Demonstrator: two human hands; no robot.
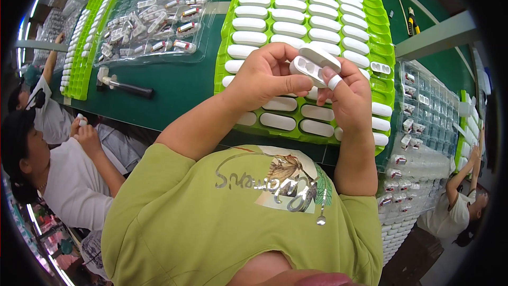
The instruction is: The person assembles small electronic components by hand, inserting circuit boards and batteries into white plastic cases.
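Note:
Over the green tray (218,77) I hold a white earbud charging case (304,65) with its lid (320,55) raised. Two rounded hollows show inside the case. My left hand (271,74) grips the case's left end, thumb along the front. At the right end, my right hand (346,95) pinches the case, its thumb against the inner edge. A white band (334,81) wraps a digit of that hand. Rows of closed white cases (278,122) lie in the tray beneath and beyond my hands. A small white insert (380,68) rests in the tray's right column.
On the left, a clear plastic tray (153,58) holds loose inner parts, with a hammer (124,85) nearby. Clear trays of parts (428,100) stand at right. A yellow-and-black tool (413,22) lies at the far right. Co-workers (69,175) sit on the left and right.

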